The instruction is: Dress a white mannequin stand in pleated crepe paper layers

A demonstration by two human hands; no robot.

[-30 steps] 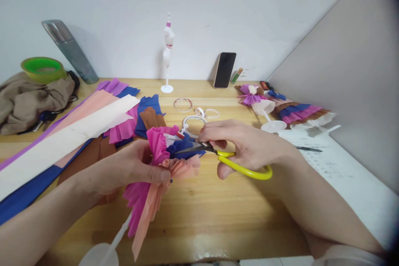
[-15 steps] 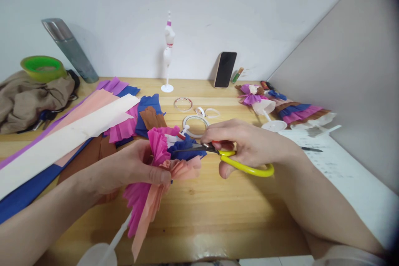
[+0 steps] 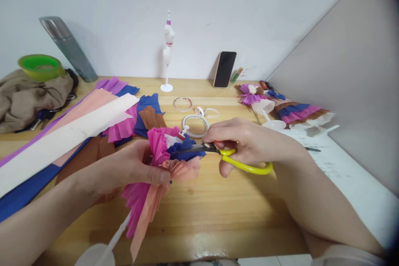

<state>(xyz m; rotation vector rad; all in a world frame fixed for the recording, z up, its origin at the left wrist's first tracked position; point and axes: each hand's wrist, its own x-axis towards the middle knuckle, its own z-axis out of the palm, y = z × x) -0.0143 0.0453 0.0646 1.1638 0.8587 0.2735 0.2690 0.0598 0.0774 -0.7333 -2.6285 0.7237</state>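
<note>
My left hand is closed around a small mannequin on a stand, dressed in gathered crepe paper of pink, blue and peach. The mannequin lies tilted, its white neck pointing away and its round base toward me. Between my right thumb and fingers are yellow-handled scissors; my right hand is closed on them. The dark blades lie against the blue paper beside the neck. Whether the blades have paper between them is hard to make out.
Long crepe paper strips cover the left of the table. Tape rolls lie behind my hands. A bare mannequin, a phone and a flask stand by the wall. Dressed mannequins lie at right.
Almost nothing differs. The view has shifted very slightly, and both hands keep their hold on the mannequin and the scissors.
</note>
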